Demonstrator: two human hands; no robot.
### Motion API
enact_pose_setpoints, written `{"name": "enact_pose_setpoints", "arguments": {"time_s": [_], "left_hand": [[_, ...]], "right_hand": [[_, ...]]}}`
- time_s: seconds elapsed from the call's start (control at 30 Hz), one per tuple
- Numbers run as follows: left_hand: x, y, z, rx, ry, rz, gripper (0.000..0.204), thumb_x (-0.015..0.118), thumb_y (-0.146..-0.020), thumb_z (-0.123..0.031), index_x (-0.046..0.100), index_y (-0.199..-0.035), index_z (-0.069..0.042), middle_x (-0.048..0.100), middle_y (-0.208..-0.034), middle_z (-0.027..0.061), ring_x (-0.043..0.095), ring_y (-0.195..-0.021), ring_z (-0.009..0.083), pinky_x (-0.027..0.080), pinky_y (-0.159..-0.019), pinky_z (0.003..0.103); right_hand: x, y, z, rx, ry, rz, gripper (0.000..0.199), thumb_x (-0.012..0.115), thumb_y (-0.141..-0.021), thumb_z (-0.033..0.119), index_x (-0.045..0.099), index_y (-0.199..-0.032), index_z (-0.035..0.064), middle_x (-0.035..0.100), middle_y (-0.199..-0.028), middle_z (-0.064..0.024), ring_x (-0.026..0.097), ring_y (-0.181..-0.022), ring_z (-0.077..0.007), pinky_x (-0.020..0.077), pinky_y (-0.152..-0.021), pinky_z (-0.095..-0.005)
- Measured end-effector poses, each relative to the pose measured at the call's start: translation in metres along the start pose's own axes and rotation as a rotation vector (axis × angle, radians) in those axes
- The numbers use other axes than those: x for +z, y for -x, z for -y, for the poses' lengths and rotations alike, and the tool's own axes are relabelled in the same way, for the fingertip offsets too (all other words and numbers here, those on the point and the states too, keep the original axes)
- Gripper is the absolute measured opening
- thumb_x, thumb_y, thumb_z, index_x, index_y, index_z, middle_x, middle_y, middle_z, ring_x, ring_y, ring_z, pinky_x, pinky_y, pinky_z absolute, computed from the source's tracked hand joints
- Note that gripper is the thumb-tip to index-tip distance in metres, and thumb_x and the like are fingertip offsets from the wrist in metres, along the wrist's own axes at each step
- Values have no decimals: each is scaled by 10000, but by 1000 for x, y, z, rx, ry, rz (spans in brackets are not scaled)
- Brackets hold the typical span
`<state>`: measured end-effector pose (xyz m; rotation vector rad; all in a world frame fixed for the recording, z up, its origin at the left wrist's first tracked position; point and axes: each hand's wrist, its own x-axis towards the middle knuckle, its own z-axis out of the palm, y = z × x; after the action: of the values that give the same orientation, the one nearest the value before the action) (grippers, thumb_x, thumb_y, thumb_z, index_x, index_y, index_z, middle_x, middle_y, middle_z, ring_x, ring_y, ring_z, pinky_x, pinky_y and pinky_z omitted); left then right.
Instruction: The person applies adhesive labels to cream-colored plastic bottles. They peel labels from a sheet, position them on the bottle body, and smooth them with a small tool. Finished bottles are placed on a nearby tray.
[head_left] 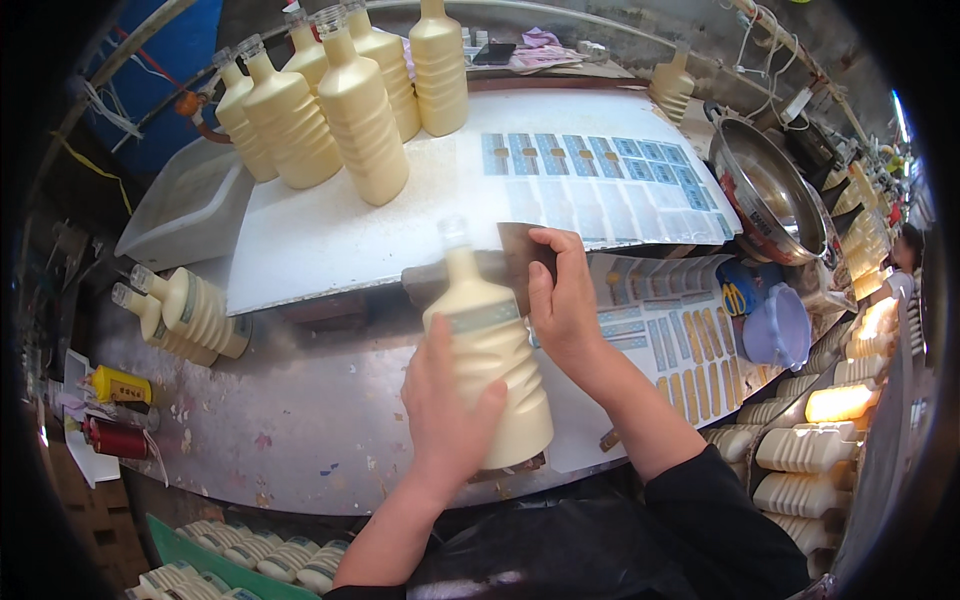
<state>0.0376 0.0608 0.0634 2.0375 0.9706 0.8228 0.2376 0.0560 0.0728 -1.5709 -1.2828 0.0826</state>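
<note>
A cream bottle [500, 375] with ribbed sides and a clear threaded neck leans slightly in front of me. My left hand [445, 410] is wrapped round its lower body, and a pale blue label strip [485, 317] lies across its shoulder. Beside the neck, my right hand [565, 300] pinches a thin dark brown flat piece [517, 255] between thumb and fingers. Behind the bottle a grey folded cloth-like thing [425, 284] rests at the white board's edge, partly hidden. The left hand and the bottle's neck are somewhat blurred.
Several cream bottles [362, 130] stand on the white board [440, 185], near blue label sheets [600, 160]. Two more bottles [205, 312] are at left. Gold and blue strips [690, 350], a metal pan [770, 185] and a lilac bucket [777, 328] are at right.
</note>
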Motion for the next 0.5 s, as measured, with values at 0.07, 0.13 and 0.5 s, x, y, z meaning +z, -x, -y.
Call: {"name": "enact_pose_setpoints", "arguments": {"time_s": [0.07, 0.13, 0.5], "left_hand": [[-1, 2, 2, -42, 115, -1, 983, 672, -910, -448, 179, -1612, 34, 481, -1424, 299, 526, -1272, 415, 399, -1100, 470], [0, 5, 1, -123, 216, -17, 1002, 707, -894, -393, 159, -1612, 41, 495, -1425, 302, 547, -1272, 408, 429, -1085, 447], [-2, -6, -38, -112, -39, 15, 809, 707, -888, -421, 377, -1501, -9, 541, -1415, 264, 541, -1277, 451, 446, -1030, 473]], "right_hand": [[-5, -4, 13, -13, -6, 3, 356, 506, -963, 31, 489, -1317, -7, 539, -1284, -228, 542, -1219, -398, 427, -1067, -439], [-7, -8, 25, 3, -31, 29, 356, 502, -964, 30, 488, -1318, -8, 538, -1286, -230, 538, -1222, -402, 425, -1069, -440], [52, -9, 76, -304, 225, 27, 226, 476, -988, 87, 529, -1200, 28, 541, -1037, -216, 629, -881, -394, 535, -764, -485]]}}
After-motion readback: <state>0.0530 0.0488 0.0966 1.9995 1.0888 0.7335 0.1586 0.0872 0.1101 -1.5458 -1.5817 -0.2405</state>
